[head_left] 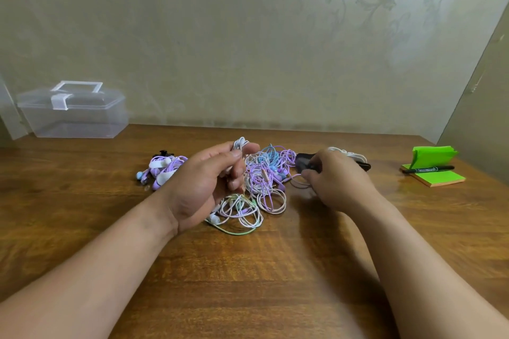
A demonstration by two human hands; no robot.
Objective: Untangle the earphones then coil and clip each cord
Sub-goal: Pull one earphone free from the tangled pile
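Observation:
A tangled heap of earphone cords [261,181] in white, purple, blue and green lies at the middle of the wooden table [248,283]. My left hand [212,181] is raised over its left side and grips a small coil of white cord [240,143] between thumb and fingers. My right hand [334,181] is at the heap's right edge, its fingers curled round a black clip [304,160]. A coiled purple bundle [165,169] with a black clip lies to the left. A white coiled cord [349,153] lies behind my right hand.
A clear plastic box [73,111] with a handle stands at the back left by the wall. A green sticky-note pad [435,177] with a black marker [428,169] on it sits at the right, near the side wall.

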